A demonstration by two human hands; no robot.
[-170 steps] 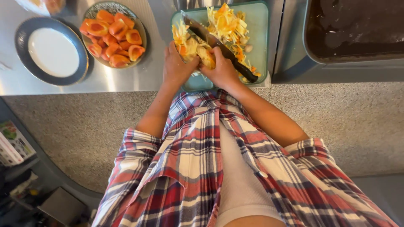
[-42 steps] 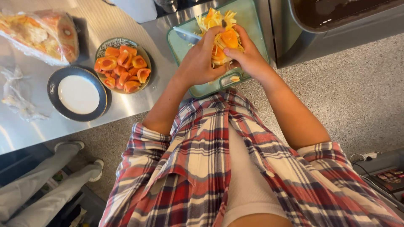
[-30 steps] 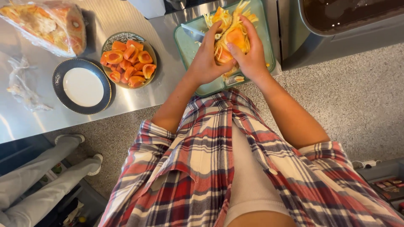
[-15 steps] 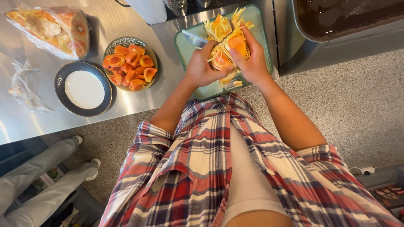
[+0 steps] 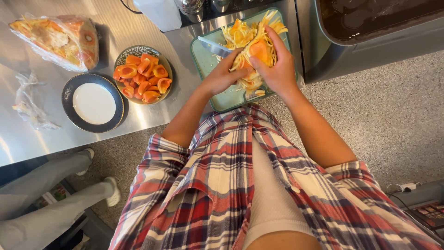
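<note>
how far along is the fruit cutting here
Done: a patterned bowl already holds many orange pieces. In hand: both the left hand and right hand gather peelings on the green board. Left: a wrapped fruit half lies uncut; the white plate holds nothing.

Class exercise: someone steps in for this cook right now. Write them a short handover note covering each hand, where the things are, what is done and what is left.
Left hand: gathering the pile of peels on the green cutting board.
Right hand: holding an orange fruit piece over the same pile.
Knife: lying on the board, partly under the peels.
Done: cut orange pieces fill the patterned bowl.
Left: the peels are not yet off the board; the white plate beside the bowl holds nothing.
</note>
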